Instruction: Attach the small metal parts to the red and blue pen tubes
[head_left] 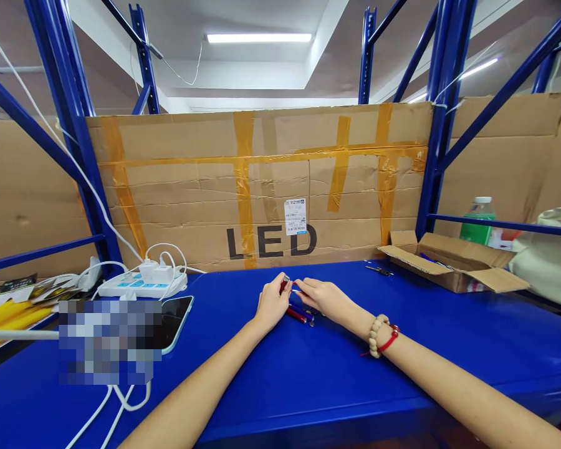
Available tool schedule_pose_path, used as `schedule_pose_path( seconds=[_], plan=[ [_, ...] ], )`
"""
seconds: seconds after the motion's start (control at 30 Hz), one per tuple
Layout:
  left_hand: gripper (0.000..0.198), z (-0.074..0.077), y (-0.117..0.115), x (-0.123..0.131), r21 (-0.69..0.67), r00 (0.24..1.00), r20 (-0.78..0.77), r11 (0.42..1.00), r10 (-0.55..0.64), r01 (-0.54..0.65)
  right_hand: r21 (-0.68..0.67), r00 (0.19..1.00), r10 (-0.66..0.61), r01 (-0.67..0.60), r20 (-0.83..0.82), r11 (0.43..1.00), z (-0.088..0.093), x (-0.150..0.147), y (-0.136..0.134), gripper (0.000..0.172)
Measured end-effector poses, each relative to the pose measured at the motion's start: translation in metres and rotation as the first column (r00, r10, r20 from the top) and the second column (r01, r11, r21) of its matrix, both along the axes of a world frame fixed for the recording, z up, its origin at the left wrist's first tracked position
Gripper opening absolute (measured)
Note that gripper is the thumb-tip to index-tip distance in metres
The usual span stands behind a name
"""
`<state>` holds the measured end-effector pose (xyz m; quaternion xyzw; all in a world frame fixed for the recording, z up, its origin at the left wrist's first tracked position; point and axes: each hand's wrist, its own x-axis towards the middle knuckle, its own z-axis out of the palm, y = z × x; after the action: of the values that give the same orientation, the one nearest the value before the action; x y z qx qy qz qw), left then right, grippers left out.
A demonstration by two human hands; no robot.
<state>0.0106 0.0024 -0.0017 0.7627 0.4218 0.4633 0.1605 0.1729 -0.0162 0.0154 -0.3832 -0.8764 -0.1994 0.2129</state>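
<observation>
My left hand (272,304) is closed around a dark red pen barrel (283,284) with a shiny metal end. Close beside it, my right hand (326,299) has its thumb and fingers pinched together, and a thin whitish piece (297,291) shows at the fingertips; its kind is too small to tell. Under the hands, a red pen piece (297,315) and a blue pen piece (302,310) lie on the blue tabletop (271,386). Small metallic bits sit near them, partly hidden by my right hand.
To the left lie a phone (175,321), a white power strip (143,284) with plugs, and loose cables. An open cardboard box (449,262) holding pens stands at the right, with a small dark item (378,270) near it. A tall cardboard sheet (206,206) closes the back.
</observation>
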Motion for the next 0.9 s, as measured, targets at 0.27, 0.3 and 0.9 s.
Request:
schedule_pose_path(
  seconds=[0.27, 0.3, 0.9],
  plan=[
    [0.02, 0.0, 0.0, 0.001, -0.03, 0.998, -0.055, 0.999, -0.016, 0.014, -0.009, 0.991, 0.043, -0.045, -0.123, 0.999, -0.003, -0.001, 0.004, 0.017],
    [0.02, 0.0, -0.001, 0.002, -0.03, 0.998, -0.056, 0.999, -0.018, 0.016, -0.004, 0.989, 0.052, -0.053, -0.137, 0.999, -0.003, -0.001, 0.005, 0.018],
    [0.019, 0.007, -0.013, 0.004, 0.131, 0.976, -0.218, 0.991, 0.018, 0.011, 0.227, 0.936, 0.047, 0.036, -0.349, 0.973, 0.001, 0.002, 0.004, 0.033]
  ],
)
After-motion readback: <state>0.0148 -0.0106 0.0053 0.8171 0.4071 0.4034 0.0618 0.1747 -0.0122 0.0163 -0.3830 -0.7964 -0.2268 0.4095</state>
